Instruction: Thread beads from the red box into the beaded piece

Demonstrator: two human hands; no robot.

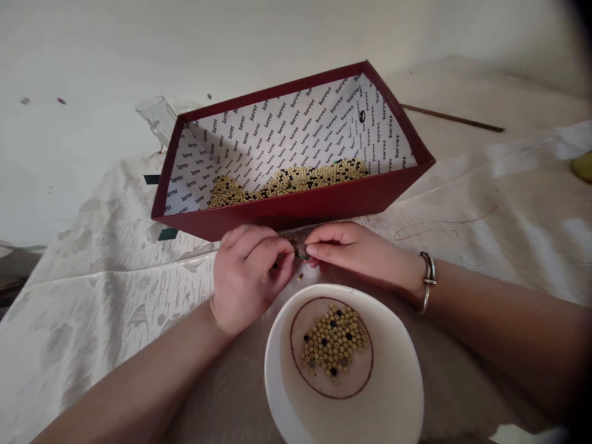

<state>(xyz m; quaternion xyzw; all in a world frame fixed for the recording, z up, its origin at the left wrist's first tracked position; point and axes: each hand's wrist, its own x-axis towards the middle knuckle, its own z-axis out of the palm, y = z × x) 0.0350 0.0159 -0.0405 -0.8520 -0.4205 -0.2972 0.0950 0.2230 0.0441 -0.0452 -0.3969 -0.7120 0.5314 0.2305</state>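
My left hand (pixel 247 277) and my right hand (pixel 354 250) meet fingertip to fingertip just in front of a dark red box (pixel 296 209). Both hands are pinched shut around something small between them that I cannot make out; a dark speck shows at the fingertips. A loose bead (pixel 300 277) lies just below them. The box has a white printed lining and holds a heap of cream and black beads (pixel 296 179) along its near wall. Right below my hands stands a white bowl (pixel 393 394) with a small pile of the same beads (pixel 333 342) in its middle.
A pale patterned cloth (pixel 115 290) covers the table. A thin thread (pixel 439 228) loops on the cloth to the right of the box. A clear glass (pixel 157 117) lies behind the box's left corner. A thin dark stick (pixel 453 117) lies at the back right.
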